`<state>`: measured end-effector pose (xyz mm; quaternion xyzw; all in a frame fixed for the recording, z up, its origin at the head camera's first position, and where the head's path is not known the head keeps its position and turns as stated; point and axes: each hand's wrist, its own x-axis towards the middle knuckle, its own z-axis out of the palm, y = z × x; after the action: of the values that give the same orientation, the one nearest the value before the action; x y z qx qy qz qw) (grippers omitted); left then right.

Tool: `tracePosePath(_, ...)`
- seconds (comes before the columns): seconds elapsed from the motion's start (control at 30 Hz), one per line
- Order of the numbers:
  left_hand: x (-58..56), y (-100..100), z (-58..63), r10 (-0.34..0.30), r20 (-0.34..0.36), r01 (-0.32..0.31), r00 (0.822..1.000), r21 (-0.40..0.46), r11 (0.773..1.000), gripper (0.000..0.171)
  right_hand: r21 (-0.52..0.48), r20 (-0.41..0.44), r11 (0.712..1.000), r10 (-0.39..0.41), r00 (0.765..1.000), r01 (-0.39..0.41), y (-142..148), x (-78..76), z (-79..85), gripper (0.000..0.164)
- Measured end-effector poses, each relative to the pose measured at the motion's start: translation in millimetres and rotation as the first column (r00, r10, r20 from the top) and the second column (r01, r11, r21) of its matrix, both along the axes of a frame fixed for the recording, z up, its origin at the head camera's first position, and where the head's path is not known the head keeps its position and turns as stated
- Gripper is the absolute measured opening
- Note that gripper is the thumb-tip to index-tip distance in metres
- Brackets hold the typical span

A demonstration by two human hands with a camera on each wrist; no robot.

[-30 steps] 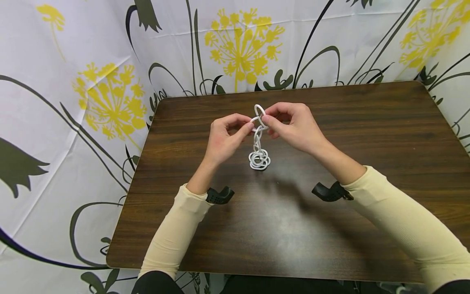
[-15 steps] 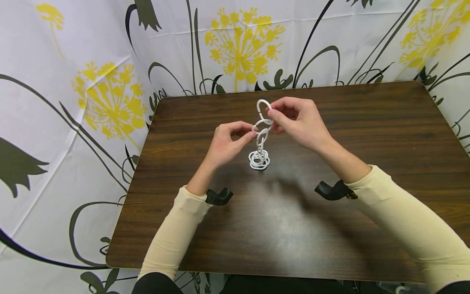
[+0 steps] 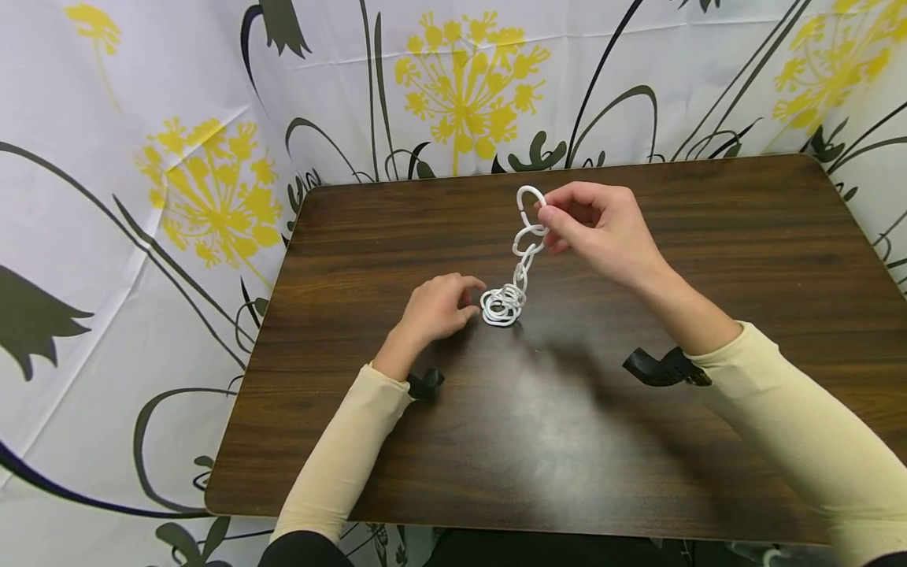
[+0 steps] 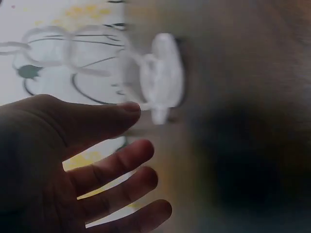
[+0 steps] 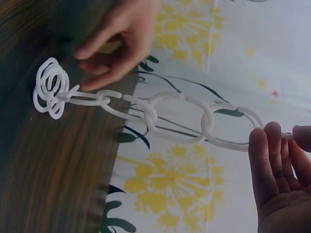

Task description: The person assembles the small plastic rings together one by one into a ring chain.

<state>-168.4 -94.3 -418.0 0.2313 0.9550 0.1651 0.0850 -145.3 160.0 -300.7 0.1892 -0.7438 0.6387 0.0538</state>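
A chain of white plastic links [image 5: 208,121] hangs from my right hand [image 3: 602,232], whose thumb and fingers pinch the top link. Small gaps show in some of the links in the right wrist view. The chain's lower end lies coiled in a pile [image 3: 505,293] on the wooden table. Just left of that pile is my left hand [image 3: 438,309], fingers spread and loosely bent, holding nothing. In the left wrist view, its thumb [image 4: 112,116] overlaps the edge of the blurred pile.
The dark brown table [image 3: 397,457] has rounded corners. Behind it and along its left side hangs a white curtain [image 3: 340,71] with yellow flowers and grey stems. Black straps [image 3: 662,368] sit around both wrists.
My left hand has let go of a link and come down beside the pile. The right hand has moved up and to the right, drawing the chain with it.
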Motion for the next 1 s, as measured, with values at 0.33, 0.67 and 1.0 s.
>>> tracePosePath(0.33,0.4,-0.3,-20.4,-0.033,-0.033,0.030,0.999,-0.089,0.996,0.023,-0.037,0.033,0.997,-0.068,0.997,0.069,28.0,5.0,1.9,0.013)
tracePosePath(0.67,1.6,-23.0,-20.2,-0.033,-0.078,0.027,0.996,-0.082,0.996,0.005,-0.219,0.171,0.970,-0.069,0.983,0.106,67.7,9.7,-10.4,0.012)
tracePosePath(1.0,6.9,-56.9,-18.7,0.039,-0.040,-0.040,0.998,-0.030,0.999,0.006,-0.232,0.404,0.950,-0.100,0.909,0.207,118.4,9.7,-63.7,0.010)
